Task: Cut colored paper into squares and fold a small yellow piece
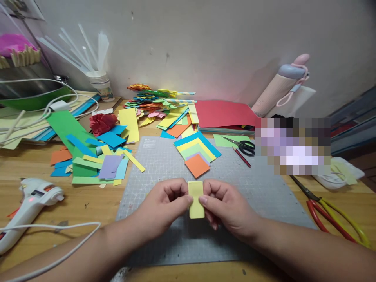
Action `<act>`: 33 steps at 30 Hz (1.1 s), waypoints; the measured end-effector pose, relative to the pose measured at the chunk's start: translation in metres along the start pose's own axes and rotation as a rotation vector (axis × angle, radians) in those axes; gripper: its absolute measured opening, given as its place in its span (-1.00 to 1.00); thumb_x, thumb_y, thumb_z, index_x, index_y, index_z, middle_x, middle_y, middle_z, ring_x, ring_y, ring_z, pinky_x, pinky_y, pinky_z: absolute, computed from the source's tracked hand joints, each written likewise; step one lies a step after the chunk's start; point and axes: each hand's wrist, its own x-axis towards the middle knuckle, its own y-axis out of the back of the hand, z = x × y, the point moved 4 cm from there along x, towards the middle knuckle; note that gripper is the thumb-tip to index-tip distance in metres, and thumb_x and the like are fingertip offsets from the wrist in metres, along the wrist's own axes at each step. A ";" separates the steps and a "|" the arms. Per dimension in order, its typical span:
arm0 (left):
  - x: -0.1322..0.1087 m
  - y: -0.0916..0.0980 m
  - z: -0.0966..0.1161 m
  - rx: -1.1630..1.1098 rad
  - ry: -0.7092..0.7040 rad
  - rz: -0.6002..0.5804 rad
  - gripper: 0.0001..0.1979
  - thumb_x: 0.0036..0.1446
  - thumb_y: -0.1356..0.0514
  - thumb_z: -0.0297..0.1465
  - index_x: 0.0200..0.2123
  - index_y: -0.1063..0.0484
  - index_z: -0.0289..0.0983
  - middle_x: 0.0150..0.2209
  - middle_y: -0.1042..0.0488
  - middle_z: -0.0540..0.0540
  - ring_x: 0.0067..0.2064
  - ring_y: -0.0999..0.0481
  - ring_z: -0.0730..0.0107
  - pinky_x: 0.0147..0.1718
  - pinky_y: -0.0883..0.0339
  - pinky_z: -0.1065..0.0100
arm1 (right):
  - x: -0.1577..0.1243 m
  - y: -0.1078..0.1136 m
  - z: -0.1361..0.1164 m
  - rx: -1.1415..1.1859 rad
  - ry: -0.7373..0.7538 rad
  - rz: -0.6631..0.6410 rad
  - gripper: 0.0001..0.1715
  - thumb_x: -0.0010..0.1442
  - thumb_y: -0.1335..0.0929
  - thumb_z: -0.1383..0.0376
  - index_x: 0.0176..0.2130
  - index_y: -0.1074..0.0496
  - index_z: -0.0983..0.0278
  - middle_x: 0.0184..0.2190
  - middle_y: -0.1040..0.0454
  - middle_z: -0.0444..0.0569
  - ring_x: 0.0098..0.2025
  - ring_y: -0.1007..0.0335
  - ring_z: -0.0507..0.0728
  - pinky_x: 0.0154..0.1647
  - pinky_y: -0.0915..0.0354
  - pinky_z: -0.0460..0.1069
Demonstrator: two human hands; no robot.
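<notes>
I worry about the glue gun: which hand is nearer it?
Left. The left hand holds the yellow paper right of the glue gun; the right hand lies farther right.

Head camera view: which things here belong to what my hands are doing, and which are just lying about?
In hand: folded yellow paper, pinched between left hand and right hand; grey cutting mat beneath them.
Lying about, untouched: glue gun, black-handled scissors, red pencil, stacked coloured squares, paper scraps, red-and-yellow shears.
</notes>
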 end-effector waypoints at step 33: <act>-0.009 -0.005 0.003 0.709 -0.259 -0.028 -0.93 0.09 -0.10 -0.46 -0.43 -0.34 -0.27 -0.43 -0.39 -0.03 -0.35 -0.34 0.37 -0.36 -0.17 0.35 | -0.005 -0.004 -0.012 -0.740 0.423 0.129 -0.82 -0.02 -0.28 0.40 -0.58 -0.17 0.24 -0.64 -0.19 -0.22 -0.57 -0.08 -0.03 -0.56 -0.05 -0.10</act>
